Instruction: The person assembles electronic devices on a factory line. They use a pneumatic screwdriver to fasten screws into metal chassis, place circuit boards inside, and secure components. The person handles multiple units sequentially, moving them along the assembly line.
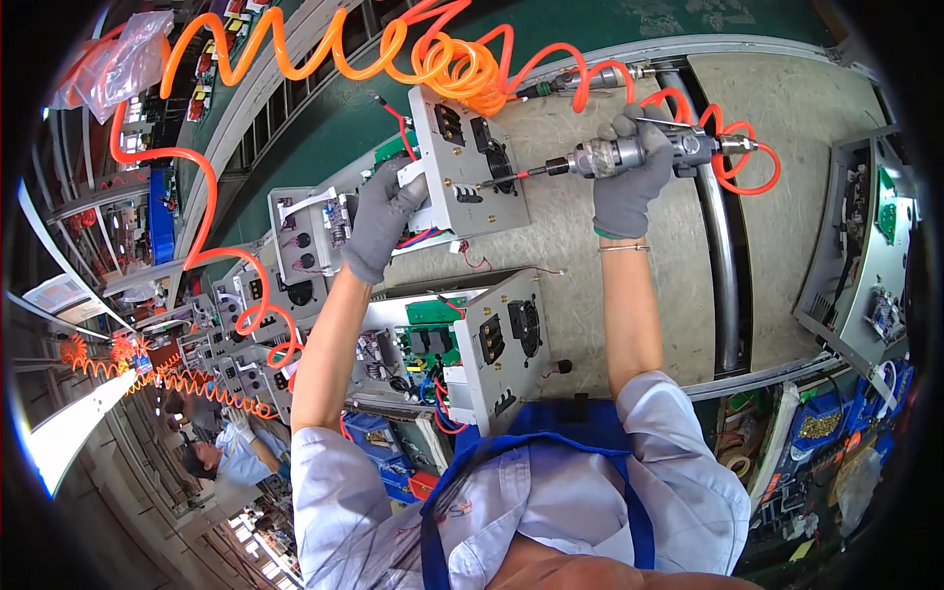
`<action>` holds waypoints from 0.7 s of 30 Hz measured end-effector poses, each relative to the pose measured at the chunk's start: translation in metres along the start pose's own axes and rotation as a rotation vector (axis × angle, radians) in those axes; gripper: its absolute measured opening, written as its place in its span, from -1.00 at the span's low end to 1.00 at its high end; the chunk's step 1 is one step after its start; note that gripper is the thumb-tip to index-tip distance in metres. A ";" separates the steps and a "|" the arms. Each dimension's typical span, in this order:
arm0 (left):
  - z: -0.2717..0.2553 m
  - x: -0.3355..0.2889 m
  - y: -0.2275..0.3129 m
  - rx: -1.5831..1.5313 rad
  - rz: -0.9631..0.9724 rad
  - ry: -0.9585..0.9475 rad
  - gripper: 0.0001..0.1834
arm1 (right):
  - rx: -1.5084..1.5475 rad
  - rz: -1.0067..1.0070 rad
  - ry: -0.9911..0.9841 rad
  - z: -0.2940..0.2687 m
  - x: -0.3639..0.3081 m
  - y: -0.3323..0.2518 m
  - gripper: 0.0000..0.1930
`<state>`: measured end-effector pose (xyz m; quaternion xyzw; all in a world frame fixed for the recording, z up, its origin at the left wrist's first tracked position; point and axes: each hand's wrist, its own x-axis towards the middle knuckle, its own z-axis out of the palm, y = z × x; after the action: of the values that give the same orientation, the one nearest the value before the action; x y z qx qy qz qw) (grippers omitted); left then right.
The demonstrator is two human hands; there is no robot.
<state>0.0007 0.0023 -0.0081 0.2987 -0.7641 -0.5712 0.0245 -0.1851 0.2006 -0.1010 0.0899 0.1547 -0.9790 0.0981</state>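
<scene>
Left hand (382,218): gloved in grey, upper middle of the frame, grip pinching the left edge of the upright grey metal panel (462,162), steadying it.
Right hand (627,172): gloved in grey, upper right of centre, grip wrapped tight around the pneumatic screwdriver (629,152).
Screwdriver: held level, bit tip touching the face of the panel near its right side; orange coiled air hose (433,54) running off its rear and looping across the top of the frame.
Panel: standing at the front of an open chassis, upper centre, carrying black sockets and a small fan grille; red wire (398,118) rising at its upper left.
Progress: panel already stood in place against its chassis, fastening under way by the look of it; count of screws seated or missing too small to tell.
Second unit (492,344): just below in the centre, green circuit boards and loose red and blue wires showing, panel apparently untouched by the tool.
Desk (580,256): beige mat under both units.
Line of units (285,236): similar grey chassis trailing toward the lower left.
Another person (211,452): lower left, in light blue, well apart.
</scene>
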 end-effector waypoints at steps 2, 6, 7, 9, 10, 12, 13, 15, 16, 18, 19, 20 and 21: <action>-0.001 -0.001 -0.006 -0.020 0.007 0.012 -0.54 | -0.232 -0.023 0.249 0.019 -0.001 0.003 -0.68; 0.001 0.001 -0.003 0.060 0.046 0.022 -0.53 | -0.094 0.048 0.147 -0.003 0.004 0.002 -0.65; 0.001 0.001 -0.002 0.033 0.023 0.020 -0.52 | 0.014 0.105 0.028 -0.009 0.004 0.001 -0.65; 0.000 0.001 -0.002 -0.022 -0.023 0.013 -0.52 | -0.046 0.037 0.019 -0.008 0.005 0.003 -0.64; -0.001 0.001 -0.004 -0.020 -0.015 0.013 -0.52 | -0.076 0.003 0.014 -0.001 0.004 0.003 -0.64; -0.002 0.001 -0.010 -0.017 0.002 0.014 -0.52 | -0.230 -0.042 0.194 0.017 0.001 0.005 -0.62; -0.001 0.000 -0.010 -0.005 0.007 0.024 -0.52 | -0.230 -0.037 0.235 0.016 0.001 0.005 -0.62; 0.000 -0.002 -0.009 0.022 0.015 0.042 -0.53 | -0.231 -0.029 0.320 0.008 -0.001 0.007 -0.60; -0.001 -0.001 -0.009 0.013 0.019 0.035 -0.53 | -0.127 -0.043 0.236 0.000 -0.001 0.007 -0.64; -0.001 0.001 -0.007 -0.007 0.024 0.018 -0.53 | 0.084 0.043 -0.047 -0.008 0.004 0.005 -0.63; -0.001 0.000 -0.009 -0.022 0.020 0.020 -0.53 | 0.188 0.085 -0.187 -0.010 0.007 0.005 -0.62; 0.000 -0.001 -0.012 -0.037 0.016 0.022 -0.54 | 0.187 0.087 -0.234 -0.012 0.011 0.007 -0.63; -0.001 0.002 -0.011 -0.048 0.019 0.027 -0.54 | 0.150 0.092 -0.165 -0.008 0.012 0.008 -0.63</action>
<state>0.0046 -0.0011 -0.0181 0.2984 -0.7527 -0.5850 0.0472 -0.1939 0.1937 -0.1136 0.0229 0.0683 -0.9863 0.1484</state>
